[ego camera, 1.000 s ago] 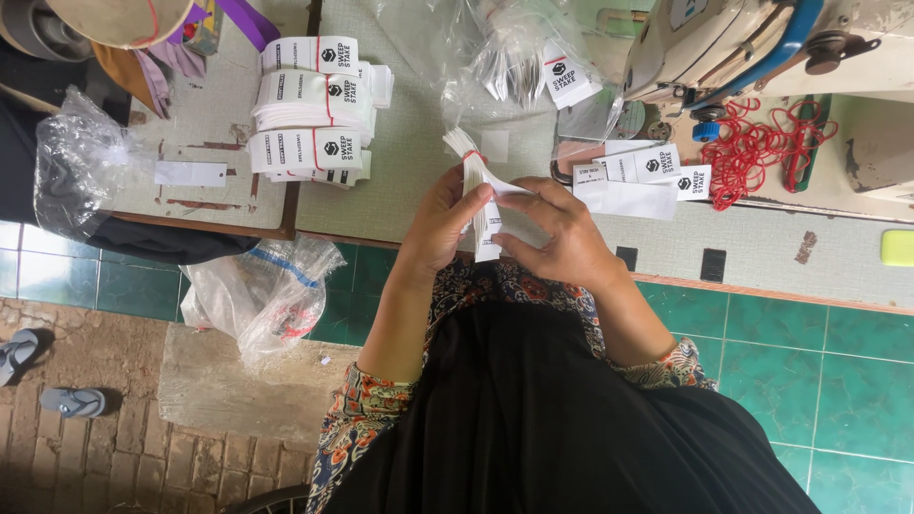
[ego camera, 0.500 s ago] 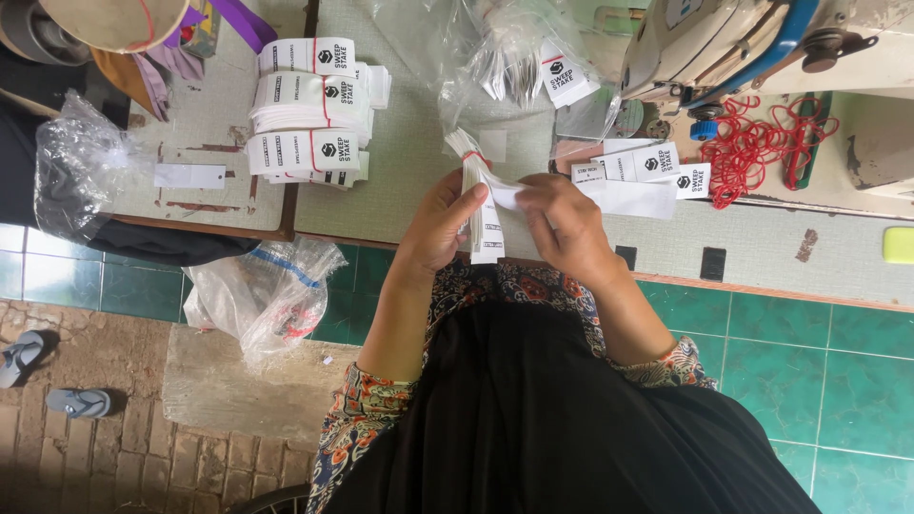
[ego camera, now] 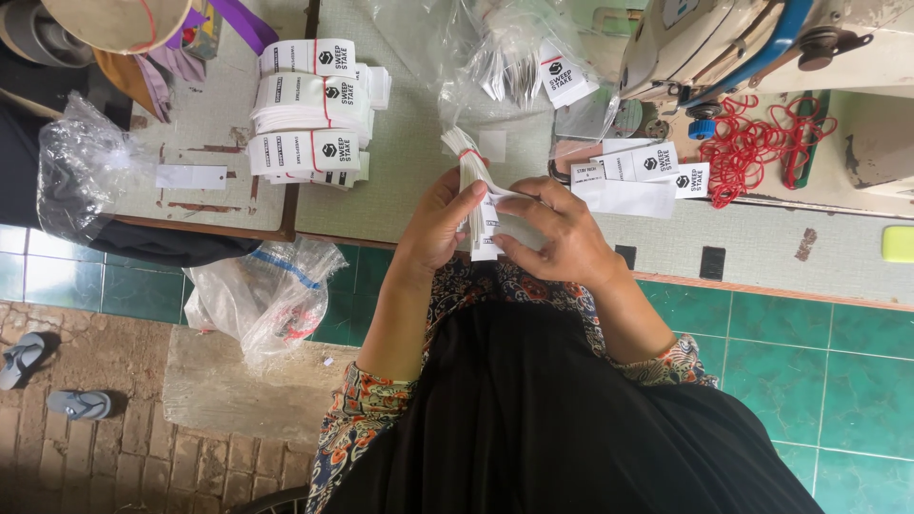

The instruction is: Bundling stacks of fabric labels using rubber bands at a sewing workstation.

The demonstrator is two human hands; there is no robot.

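Bundle: we see the tags (ego camera: 473, 186) over the counter's (ego camera: 762, 249) near edge, long axis near-to-far.
Left hand (ego camera: 436, 227): grip clenched on bundle's left side.
Right hand (ego camera: 562, 233): pinching its near end; equally close.

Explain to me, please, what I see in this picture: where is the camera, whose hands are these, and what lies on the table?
The camera sits on the person's head and looks straight down, so you see their own arms and dark clothing from above. Both hands hold one bundle of white paper tags, bound with a red rubber band: the left hand grips its side, and the right hand pinches the tags from the other side. On the table lie more banded tag stacks, loose tags, a clear plastic bag, a heap of red rubber bands and a sewing machine. Below is a green tiled floor.
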